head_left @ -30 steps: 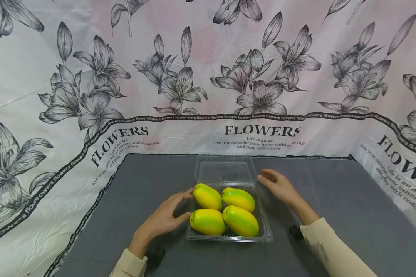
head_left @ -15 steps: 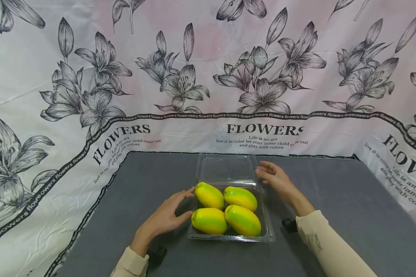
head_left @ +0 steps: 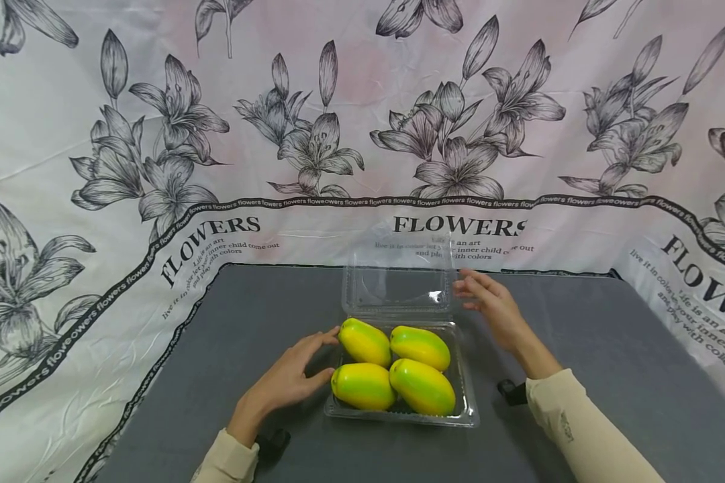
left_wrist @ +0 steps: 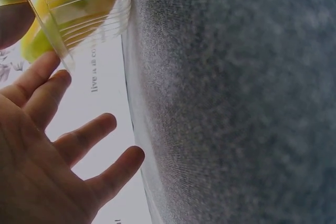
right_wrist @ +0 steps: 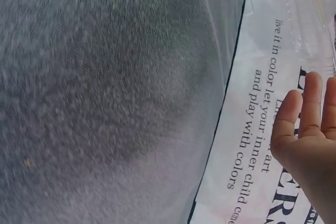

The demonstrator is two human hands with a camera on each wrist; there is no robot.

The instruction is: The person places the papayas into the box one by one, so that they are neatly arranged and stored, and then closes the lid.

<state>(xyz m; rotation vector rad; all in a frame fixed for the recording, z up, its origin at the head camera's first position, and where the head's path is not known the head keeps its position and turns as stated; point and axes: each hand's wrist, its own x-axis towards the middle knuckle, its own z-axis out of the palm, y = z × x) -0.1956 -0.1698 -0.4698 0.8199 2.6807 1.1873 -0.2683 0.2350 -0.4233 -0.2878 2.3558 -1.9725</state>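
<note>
A clear plastic clamshell box (head_left: 401,420) stands on the grey table, holding several yellow-green mangoes (head_left: 362,387). Its hinged lid (head_left: 399,285) is raised at the far side, tilted back from the fruit. At the box's left side is my left hand (head_left: 284,379), index finger and thumb by the wall. The left wrist view has this hand's fingers spread, two tips at the ribbed plastic wall (left_wrist: 89,11). My right hand (head_left: 489,312) is at the lid's right edge. In the right wrist view its fingers (right_wrist: 312,103) extend; contact with the lid cannot be made out.
A white cloth (head_left: 314,235) printed with flowers and lettering hangs behind and beside the grey table (head_left: 266,302). Dark wrist straps (head_left: 272,446) show below both wrists.
The lid has tilted further up, so its top now overlaps the lettering on the cloth. My right hand has shifted slightly up and away along the lid's edge. My left hand stays put.
</note>
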